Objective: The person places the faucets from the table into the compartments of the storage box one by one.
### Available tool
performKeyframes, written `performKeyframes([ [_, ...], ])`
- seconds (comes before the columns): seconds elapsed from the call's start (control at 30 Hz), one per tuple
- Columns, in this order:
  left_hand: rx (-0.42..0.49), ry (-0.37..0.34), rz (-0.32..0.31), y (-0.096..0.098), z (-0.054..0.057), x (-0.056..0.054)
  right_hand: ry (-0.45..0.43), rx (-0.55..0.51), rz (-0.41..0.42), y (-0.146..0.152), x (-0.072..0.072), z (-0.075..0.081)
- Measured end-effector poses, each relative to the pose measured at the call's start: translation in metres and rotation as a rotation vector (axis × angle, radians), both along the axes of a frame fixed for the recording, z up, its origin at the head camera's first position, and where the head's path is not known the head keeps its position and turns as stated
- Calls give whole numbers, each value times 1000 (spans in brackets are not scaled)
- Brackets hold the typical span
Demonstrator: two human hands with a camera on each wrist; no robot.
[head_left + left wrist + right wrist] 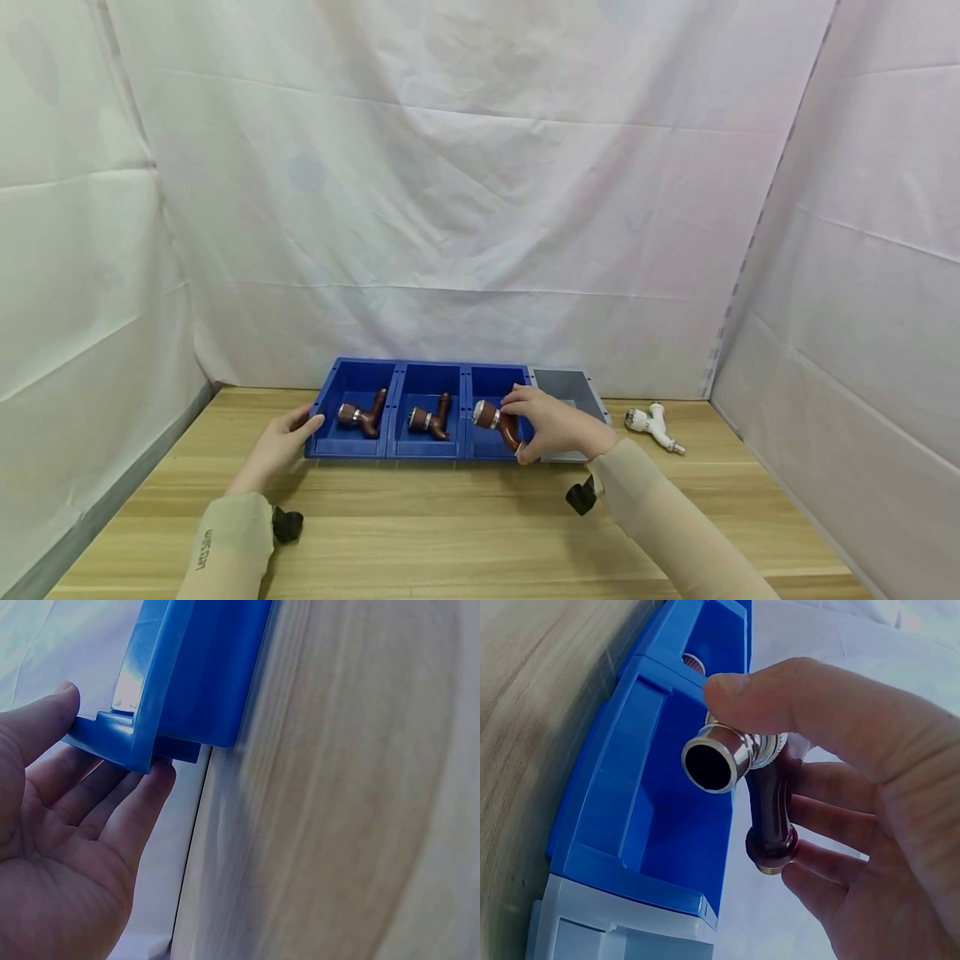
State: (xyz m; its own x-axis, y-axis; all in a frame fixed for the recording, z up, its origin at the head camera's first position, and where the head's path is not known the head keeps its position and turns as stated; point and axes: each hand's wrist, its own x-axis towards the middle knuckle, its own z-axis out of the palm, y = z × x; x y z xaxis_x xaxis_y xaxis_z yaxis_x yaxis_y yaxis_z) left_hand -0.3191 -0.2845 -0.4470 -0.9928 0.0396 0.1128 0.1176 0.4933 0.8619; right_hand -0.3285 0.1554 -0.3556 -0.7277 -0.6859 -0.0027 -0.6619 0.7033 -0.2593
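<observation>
Looking from the head, we see our right hand (553, 421) at five o'clock, holding a brown tap (508, 427) over the third blue bin (487, 451); our left hand (279, 446), at eight, grips the leftmost bin (348, 450). Left wrist: half-curled, it pinches the rim (145, 735) near ten. Right wrist: thumb and fingers curl partway round the tap.

The right hand (561, 423) grips a brown faucet (507, 427) over the rightmost blue bin (497, 382); the left hand (279, 443) holds the edge of the leftmost blue bin (348, 450). Over there on the wooden table (420, 533), a white faucet (656, 425) lies beside the grey bin (562, 385).
</observation>
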Motion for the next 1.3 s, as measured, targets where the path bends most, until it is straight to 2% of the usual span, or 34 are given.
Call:
performKeyframes([
  [0.27, -10, 24, 6, 1, -1, 1, 5, -6, 4, -1, -6, -4],
  [0.6, 10, 9, -2, 3, 1, 1, 3, -8, -28, 1, -9, -8],
  [1.3, -22, 17, 9, 3, 2, 2, -19, -2, -67, 2, -14, -4],
])
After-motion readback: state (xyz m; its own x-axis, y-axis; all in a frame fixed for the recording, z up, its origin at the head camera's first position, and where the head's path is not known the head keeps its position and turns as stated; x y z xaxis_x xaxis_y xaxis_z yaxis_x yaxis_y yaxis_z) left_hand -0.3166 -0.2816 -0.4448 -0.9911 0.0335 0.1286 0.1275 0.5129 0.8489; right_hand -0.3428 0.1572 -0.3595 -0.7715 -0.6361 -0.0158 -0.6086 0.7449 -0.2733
